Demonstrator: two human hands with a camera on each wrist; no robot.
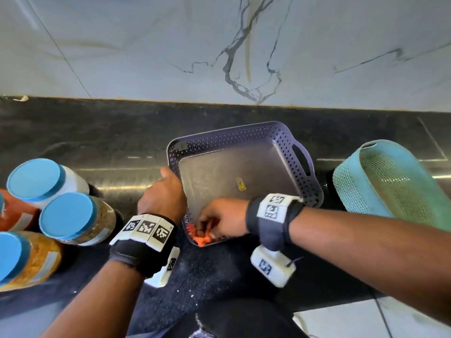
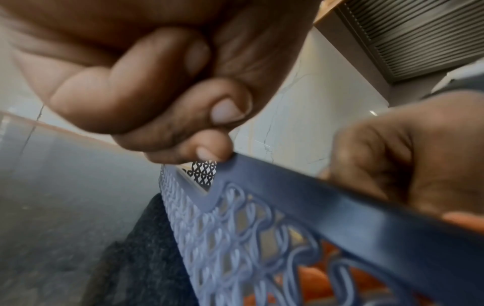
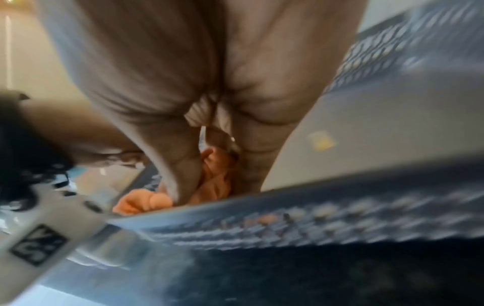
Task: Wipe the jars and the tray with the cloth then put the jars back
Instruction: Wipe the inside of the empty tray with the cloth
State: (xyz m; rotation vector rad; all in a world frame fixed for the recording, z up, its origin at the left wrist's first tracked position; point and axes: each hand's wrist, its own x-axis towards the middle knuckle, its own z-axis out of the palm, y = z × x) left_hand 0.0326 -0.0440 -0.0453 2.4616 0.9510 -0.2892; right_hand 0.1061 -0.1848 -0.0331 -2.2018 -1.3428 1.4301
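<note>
A purple perforated tray [image 1: 300, 157] sits tilted on the dark counter. My left hand [image 1: 166, 191] grips its left rim [image 2: 275, 182], fingers curled over the edge. Inside the tray's near left corner, my right hand [image 1: 219, 220] holds an orange cloth [image 1: 200, 237] bunched against the floor; the same cloth [image 3: 217, 176] shows between my fingers in the right wrist view. Several blue-lidded jars stand at the left of the counter: a white one [image 1: 36, 179], a brown-filled one [image 1: 70, 215] and an orange-filled one [image 1: 14, 254].
A teal mesh basket [image 1: 380, 181] lies on its side right of the tray. A marble wall [image 1: 219, 45] rises behind the counter. A small yellow sticker [image 1: 241, 184] marks the tray floor. The counter's front edge runs just below my wrists.
</note>
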